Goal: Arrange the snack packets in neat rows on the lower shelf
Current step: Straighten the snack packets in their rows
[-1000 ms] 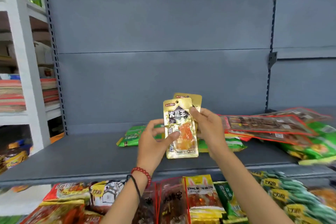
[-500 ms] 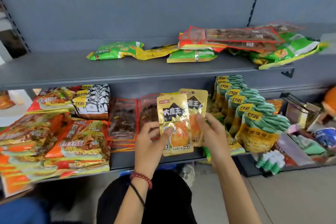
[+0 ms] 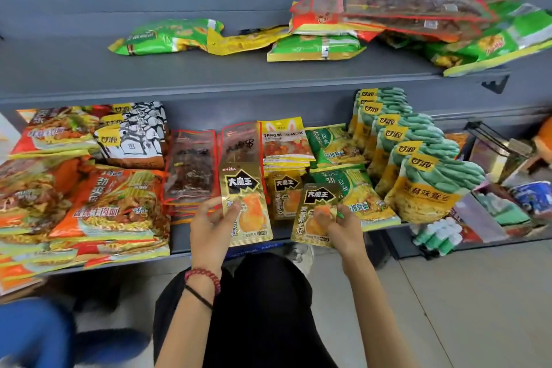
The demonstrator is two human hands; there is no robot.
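Left hand (image 3: 213, 225) pinching gold foil snack packet (image 3: 246, 203); right hand (image 3: 343, 228) pinching second identical gold packet (image 3: 316, 213). Both packets over front edge of grey metal lower shelf (image 3: 179, 237), third matching packet (image 3: 285, 196) lying at 12 o'clock between them. Red-edged clear jerky packets (image 3: 191, 167) at 10 o'clock. Step: placing gold packets. Next likely: lay each flat beside third, edges aligned in row.

Both forearms reaching forward, bare. Left hand (image 3: 210, 225) pinching closed, beaded and black bands circling its wrist; right hand (image 3: 343, 228) gripping closed, slightly lower, apart.
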